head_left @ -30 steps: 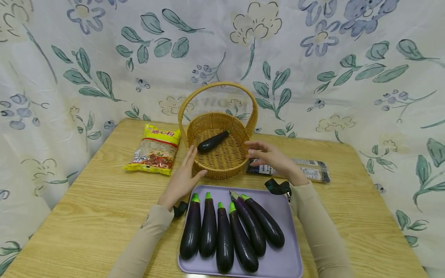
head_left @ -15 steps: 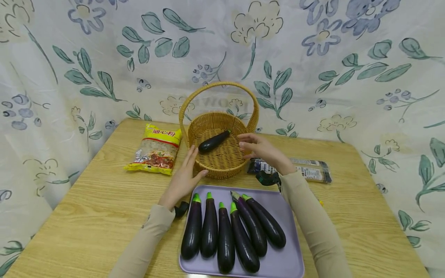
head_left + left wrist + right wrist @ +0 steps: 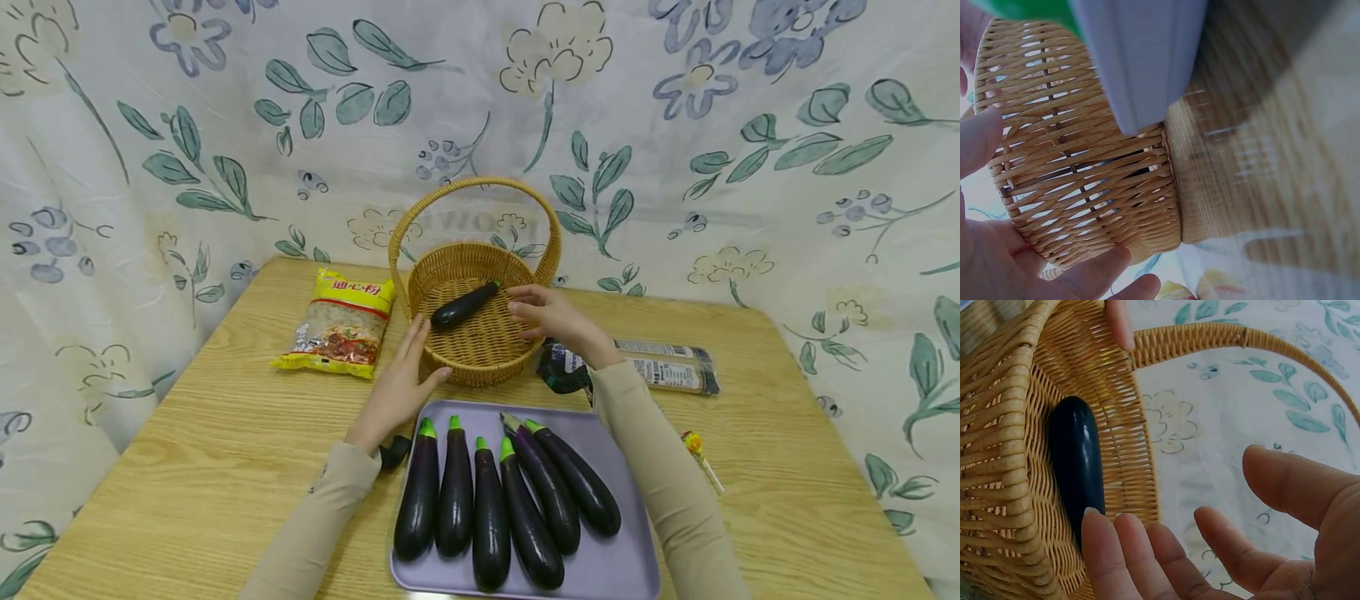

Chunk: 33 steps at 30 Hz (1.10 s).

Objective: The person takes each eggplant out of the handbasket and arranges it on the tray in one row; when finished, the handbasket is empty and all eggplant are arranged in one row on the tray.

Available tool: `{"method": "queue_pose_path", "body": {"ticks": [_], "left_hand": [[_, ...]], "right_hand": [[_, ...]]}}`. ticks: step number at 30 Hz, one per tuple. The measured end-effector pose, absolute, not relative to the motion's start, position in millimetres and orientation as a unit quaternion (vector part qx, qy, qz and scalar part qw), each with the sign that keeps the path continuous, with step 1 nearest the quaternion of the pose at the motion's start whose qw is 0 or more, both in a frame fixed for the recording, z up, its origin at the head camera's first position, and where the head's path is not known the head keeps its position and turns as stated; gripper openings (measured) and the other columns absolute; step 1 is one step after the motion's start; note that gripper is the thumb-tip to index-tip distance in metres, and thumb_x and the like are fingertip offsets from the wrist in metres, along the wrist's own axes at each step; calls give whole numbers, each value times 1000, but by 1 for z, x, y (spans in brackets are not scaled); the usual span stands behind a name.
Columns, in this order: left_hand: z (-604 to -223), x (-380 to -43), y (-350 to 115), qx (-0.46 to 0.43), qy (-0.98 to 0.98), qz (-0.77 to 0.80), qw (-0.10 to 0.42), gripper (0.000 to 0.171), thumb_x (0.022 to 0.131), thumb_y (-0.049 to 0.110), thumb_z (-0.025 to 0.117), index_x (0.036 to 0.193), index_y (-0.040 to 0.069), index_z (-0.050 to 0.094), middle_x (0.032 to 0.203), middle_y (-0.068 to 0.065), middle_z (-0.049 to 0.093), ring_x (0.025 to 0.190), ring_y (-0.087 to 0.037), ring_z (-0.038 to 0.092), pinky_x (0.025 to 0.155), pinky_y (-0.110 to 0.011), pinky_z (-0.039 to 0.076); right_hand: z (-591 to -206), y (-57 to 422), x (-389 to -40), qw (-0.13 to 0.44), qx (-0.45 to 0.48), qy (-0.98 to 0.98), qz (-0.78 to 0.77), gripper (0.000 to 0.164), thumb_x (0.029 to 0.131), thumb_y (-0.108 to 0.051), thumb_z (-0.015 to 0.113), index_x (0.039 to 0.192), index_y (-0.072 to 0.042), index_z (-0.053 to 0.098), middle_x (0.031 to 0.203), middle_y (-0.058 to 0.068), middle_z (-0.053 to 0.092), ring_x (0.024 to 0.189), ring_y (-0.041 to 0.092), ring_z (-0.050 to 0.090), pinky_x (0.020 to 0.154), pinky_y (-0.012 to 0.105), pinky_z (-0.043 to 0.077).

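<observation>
A wicker basket [image 3: 480, 372] with a tall arched handle holds one dark eggplant [image 3: 463, 306]. My left hand [image 3: 397, 396] touches its left side, fingers extended along the wall and thumb toward the front; the left wrist view shows the weave [image 3: 1085, 150] beside the thumb. My right hand [image 3: 558, 321] hovers over the basket's right part, fingers spread and nothing in them; in the right wrist view its fingertips partly cover the eggplant [image 3: 1075, 456]. Several eggplants [image 3: 491, 517] lie side by side on a lavender tray [image 3: 607, 567] in front of the basket, green stems pointing toward it.
Left of the basket lies a yellow pasta bag [image 3: 341, 329]. A flat pack of noodles [image 3: 671, 373] is at the right, partly behind the right hand and wrist. A lollipop [image 3: 693, 443] lies beside the right sleeve. A floral curtain [image 3: 300, 167] hangs behind the table.
My right hand has moved left from the basket's right rim to over its inside. The lollipop has come into view beside the sleeve. My left hand has stayed at the basket.
</observation>
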State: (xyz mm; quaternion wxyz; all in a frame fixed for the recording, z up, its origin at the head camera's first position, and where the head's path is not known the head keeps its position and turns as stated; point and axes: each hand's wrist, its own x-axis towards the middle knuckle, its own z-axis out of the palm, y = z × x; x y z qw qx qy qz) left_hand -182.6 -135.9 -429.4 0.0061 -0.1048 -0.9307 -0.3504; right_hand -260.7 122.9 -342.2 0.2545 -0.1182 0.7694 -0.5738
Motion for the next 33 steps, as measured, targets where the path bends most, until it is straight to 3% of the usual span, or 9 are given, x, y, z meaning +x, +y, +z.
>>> {"method": "queue_pose_path", "body": {"ticks": [16, 24, 33], "left_hand": [[-427, -182, -136, -107, -931, -348, 11, 83, 97, 46, 55, 158, 15, 8, 166, -4, -2, 114, -43, 60, 87, -54, 52], [-428, -181, -136, -107, -929, -354, 8, 83, 96, 44, 56, 158, 15, 8, 165, 0, -4, 122, -44, 54, 92, -56, 50], [-428, -181, -136, -107, -929, -355, 8, 83, 96, 45, 56, 158, 16, 8, 165, 0, -4, 123, -44, 53, 92, -57, 49]], "right_hand": [[-343, 115, -266, 258, -87, 763, -586, 49, 103, -20, 48, 148, -7, 36, 153, 18, 34, 138, 38, 38, 111, 53, 38], [-342, 114, -266, 251, -86, 771, -579, 49, 103, -21, 46, 149, -8, 35, 153, 16, 35, 137, 37, 41, 106, 46, 45], [-343, 110, -272, 247, -80, 759, -597, 49, 104, -22, 46, 149, -8, 35, 152, 14, 37, 136, 37, 41, 110, 51, 39]]}}
